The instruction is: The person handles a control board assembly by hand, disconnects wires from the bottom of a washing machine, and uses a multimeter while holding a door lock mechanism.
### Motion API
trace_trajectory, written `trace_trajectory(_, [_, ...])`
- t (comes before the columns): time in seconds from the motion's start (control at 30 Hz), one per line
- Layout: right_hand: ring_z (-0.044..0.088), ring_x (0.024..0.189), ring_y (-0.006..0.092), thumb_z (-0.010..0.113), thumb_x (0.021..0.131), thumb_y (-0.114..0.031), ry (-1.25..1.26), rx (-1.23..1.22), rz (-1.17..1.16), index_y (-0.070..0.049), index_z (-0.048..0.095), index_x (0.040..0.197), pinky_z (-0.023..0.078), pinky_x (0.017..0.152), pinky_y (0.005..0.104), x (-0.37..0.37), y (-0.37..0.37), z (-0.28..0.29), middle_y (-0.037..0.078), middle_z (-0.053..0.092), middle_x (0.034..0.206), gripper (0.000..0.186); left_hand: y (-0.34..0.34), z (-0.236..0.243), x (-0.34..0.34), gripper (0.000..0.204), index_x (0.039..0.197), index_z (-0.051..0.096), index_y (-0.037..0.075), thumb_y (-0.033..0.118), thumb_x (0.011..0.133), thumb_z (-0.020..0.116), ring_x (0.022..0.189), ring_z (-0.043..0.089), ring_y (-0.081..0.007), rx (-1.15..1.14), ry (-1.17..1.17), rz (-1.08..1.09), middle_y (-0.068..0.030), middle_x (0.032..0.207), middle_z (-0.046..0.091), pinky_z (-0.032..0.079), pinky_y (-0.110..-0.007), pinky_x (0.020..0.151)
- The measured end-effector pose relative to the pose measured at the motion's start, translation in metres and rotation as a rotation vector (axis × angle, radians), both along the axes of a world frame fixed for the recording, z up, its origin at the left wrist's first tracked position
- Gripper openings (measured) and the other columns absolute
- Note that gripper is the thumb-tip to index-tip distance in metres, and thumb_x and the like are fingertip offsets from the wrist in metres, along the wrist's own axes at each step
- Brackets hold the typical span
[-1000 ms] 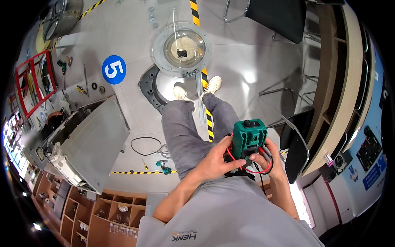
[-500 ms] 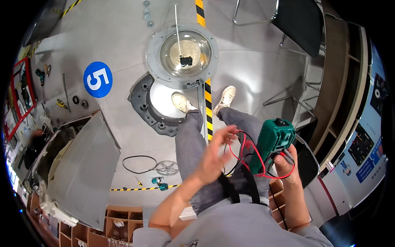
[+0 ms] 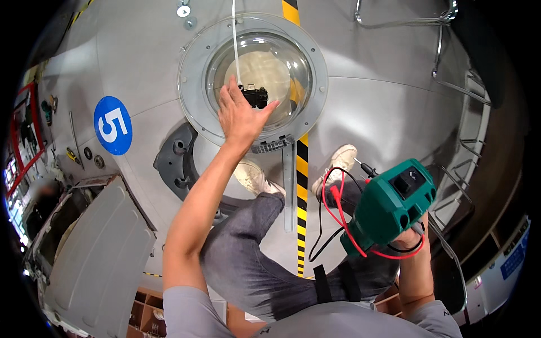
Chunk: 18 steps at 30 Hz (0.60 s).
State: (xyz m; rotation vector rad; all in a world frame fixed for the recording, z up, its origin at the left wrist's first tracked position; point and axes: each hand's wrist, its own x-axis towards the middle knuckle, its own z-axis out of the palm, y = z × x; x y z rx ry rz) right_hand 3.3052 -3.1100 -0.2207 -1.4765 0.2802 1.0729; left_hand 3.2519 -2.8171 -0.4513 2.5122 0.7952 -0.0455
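My left hand is stretched forward over a round washing machine door with a grey ring and a clear glass bowl. Its fingers and thumb are spread around a small black part with a white cable running away from it; whether they touch it I cannot tell. Low on the right, my right hand is closed around a green multimeter, mostly hidden behind it. Red and black test leads loop from the meter, and a black probe points up beside it.
A dark grey moulded part lies on the floor by my left shoe. Yellow-black tape runs between my feet. To the left stands a large grey panel; chrome chair legs are at upper right. Small discs lie beyond the door.
My left hand has left the test leads and reached forward to the black part. My body has leaned nearer the door. The multimeter stays in my right hand, turned somewhat.
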Motion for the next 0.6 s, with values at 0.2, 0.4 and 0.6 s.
trace_trajectory(0.2, [0.057,0.107,0.0261,0.056,0.092,-0.029,-0.081,0.198,-0.181,-0.004,0.047,0.128,0.047,0.094,0.0431,-0.014,-0.016,-0.064,0.012,0.057,0.118,0.045,-0.007,-0.025,0.004,0.102,0.140,0.020,-0.004,0.037,0.067,0.079,0.111,0.042,-0.0368,0.020,0.041,-0.066,-0.0218,0.119,0.039,0.039,-0.043,0.094])
trace_trajectory(0.4, [0.056,0.079,0.0112,0.054,0.092,-0.010,-0.396,-0.196,0.179,0.000,0.053,0.106,0.050,0.076,0.0284,0.005,0.012,-0.062,0.005,0.054,0.084,0.017,0.028,-0.013,0.000,0.086,0.140,0.027,-0.004,0.021,0.073,0.074,0.109,0.050,-0.0286,-0.796,-0.171,0.175,-0.0188,0.124,0.044,0.043,-0.038,0.093])
trace_trajectory(0.6, [0.059,0.083,0.0196,0.057,0.092,-0.021,0.329,0.743,-0.687,-0.003,0.053,0.107,0.050,0.086,0.0423,-0.021,-0.018,-0.102,0.010,0.058,0.088,0.024,0.079,0.028,0.010,0.090,0.141,0.027,-0.002,0.027,0.069,0.073,0.104,0.057,-0.0260,-1.883,-0.422,0.268,-0.0180,0.136,0.042,0.048,-0.038,0.087])
